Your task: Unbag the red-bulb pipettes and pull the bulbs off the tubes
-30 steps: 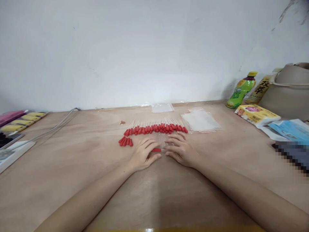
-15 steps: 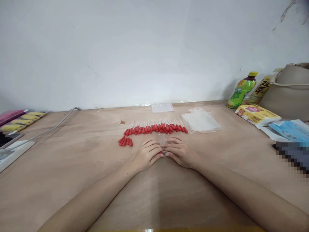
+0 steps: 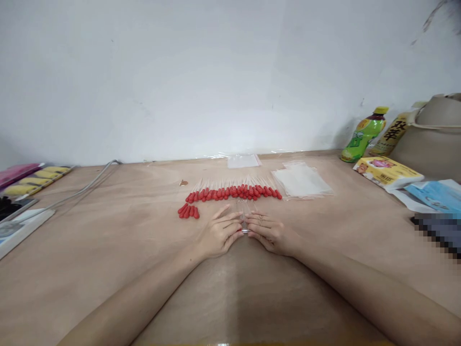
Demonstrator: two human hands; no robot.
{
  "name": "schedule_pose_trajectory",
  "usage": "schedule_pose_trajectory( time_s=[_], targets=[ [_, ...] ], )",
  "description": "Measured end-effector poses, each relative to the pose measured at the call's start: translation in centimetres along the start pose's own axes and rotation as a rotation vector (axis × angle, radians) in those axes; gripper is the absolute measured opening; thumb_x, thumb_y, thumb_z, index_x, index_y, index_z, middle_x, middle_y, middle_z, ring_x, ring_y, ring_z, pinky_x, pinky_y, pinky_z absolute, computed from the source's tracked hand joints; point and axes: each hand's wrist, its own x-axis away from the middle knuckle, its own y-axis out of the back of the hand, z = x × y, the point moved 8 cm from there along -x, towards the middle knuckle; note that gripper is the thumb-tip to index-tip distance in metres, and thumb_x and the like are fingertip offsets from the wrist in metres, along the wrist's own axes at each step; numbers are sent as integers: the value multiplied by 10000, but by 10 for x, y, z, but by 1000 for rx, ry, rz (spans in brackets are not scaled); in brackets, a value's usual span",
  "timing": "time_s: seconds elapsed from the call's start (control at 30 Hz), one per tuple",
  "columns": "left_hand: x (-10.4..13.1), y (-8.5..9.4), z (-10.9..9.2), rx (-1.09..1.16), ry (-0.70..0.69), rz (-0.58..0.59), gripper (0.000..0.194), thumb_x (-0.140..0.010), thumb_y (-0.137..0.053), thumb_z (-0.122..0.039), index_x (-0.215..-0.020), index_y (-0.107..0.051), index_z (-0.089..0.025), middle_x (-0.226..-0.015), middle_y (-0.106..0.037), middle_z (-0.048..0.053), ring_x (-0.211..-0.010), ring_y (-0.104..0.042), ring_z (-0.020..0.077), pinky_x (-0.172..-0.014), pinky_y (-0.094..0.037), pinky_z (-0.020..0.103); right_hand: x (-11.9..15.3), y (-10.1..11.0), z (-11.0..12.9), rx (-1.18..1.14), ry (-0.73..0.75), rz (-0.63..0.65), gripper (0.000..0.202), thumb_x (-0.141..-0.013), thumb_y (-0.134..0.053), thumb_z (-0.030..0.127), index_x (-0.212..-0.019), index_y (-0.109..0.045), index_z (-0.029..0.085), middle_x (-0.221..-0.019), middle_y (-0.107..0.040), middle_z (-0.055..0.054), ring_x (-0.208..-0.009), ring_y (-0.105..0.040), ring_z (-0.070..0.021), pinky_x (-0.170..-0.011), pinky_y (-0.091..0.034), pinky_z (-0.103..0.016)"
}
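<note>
At the table's front centre, my left hand (image 3: 220, 236) and my right hand (image 3: 272, 234) meet fingertip to fingertip. Both are closed on a clear plastic bag (image 3: 245, 209) lying flat between them, pinching its near edge, which looks folded or rolled. A bit of red shows by the left fingertips; the rest of it is hidden. Just beyond the hands lies a long row of red bulb-ended pieces (image 3: 234, 192) with thin, clear, tapering stems pointing away from me. Several more red pieces (image 3: 188, 211) form a small cluster left of my left hand.
Flat clear bags (image 3: 303, 180) lie right of the row, and another bag (image 3: 244, 161) lies by the wall. On the right are a green bottle (image 3: 363, 137), a yellow tissue pack (image 3: 385, 171), a blue packet (image 3: 435, 196) and a beige bag (image 3: 432, 144). A grey cable (image 3: 90, 183) runs along the left.
My fingers have curled in and drawn slightly nearer to me along the plastic bag. Less red shows between the hands. The left index finger is raised higher. The row and cluster stay put.
</note>
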Motion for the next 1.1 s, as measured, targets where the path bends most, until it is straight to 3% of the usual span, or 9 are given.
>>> schedule_pose_trajectory(
  time_s=[0.77,1.1],
  targets=[
    [10,2,4,54,27,48,166,-863,-426,-180,-909,-585,-168,-984,-673,33,-1146,-489,180,-1055,-264,420,0,16,16,108,149,-115,202,-793,-550,104,-990,-593,90,-1000,-656,-119,-1068,-546,-189,-967,-453,-362],
    [16,9,9,57,47,5,168,-864,-422,-160,-915,-582,-172,-985,-670,34,-1120,-507,177,-1001,-325,398,11,19,11,113,167,-50,292,-818,-484,84,-1102,-547,105,-1098,-615,-104,-1145,-479,-187,-980,-417,-380]
  ],
)
